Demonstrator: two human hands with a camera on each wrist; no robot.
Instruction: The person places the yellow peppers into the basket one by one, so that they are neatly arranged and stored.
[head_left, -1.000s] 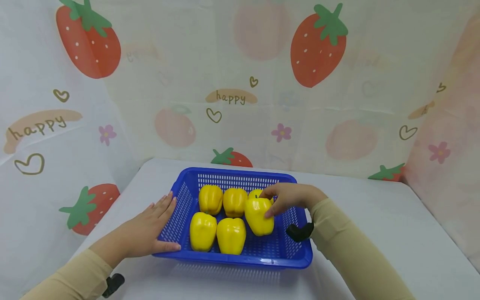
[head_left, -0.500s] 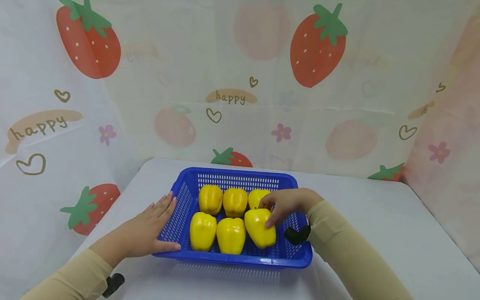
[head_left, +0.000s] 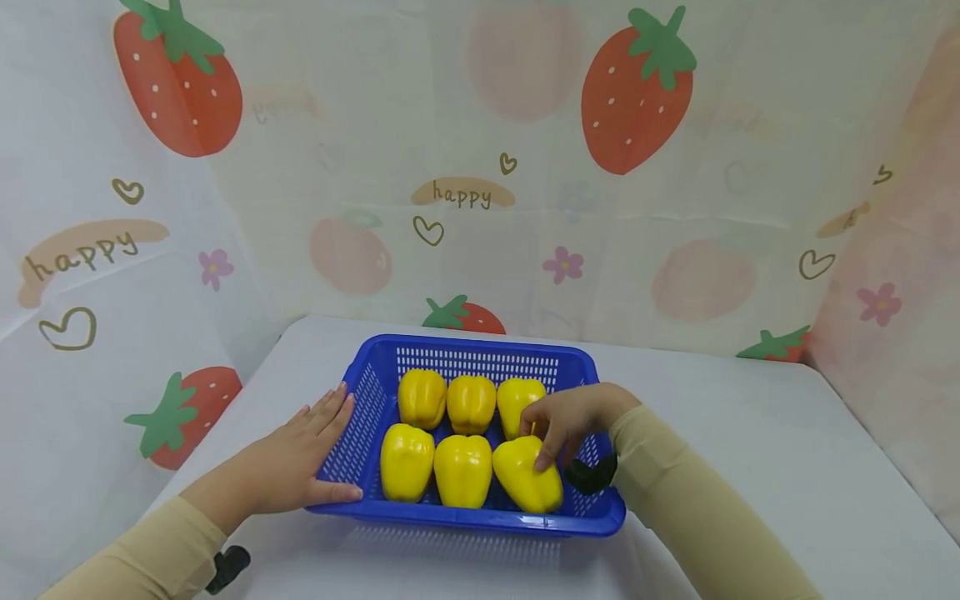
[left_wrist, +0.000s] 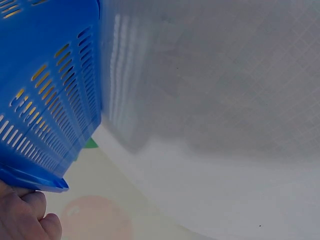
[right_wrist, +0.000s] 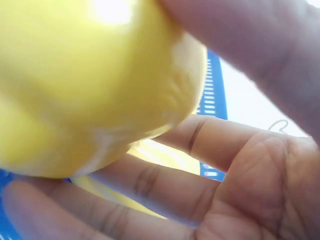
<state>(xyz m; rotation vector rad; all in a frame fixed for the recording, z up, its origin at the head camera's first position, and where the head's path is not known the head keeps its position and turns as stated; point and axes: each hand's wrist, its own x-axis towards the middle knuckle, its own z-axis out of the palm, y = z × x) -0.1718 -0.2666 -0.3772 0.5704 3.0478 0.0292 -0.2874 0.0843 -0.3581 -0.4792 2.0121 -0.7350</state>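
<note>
A blue plastic basket (head_left: 480, 518) with slotted walls holds several yellow bell peppers in two rows. At the front right corner is a tilted bell pepper (head_left: 527, 477), low inside the basket, which my right hand (head_left: 573, 421) grips at its upper end. In the right wrist view, the thumb (right_wrist: 250, 45) lies over this pepper and the fingers (right_wrist: 150, 185) pass beneath it. My left hand (head_left: 296, 458) rests on the basket's left rim, its fingers extended and the thumb at the front corner. The left wrist view catches only some knuckles below the rim.
Beside the held pepper stands the front middle bell pepper (head_left: 462, 472). Behind it is the back right bell pepper (head_left: 519, 404), partly covered by my right hand. A white table (head_left: 750, 467) lies under the basket, and a strawberry-print curtain (head_left: 480, 108) hangs behind.
My right hand has lowered the yellow bell pepper toward the basket's front right corner, and the pepper has tilted more. The back right pepper shows more fully. The left hand stays put.
</note>
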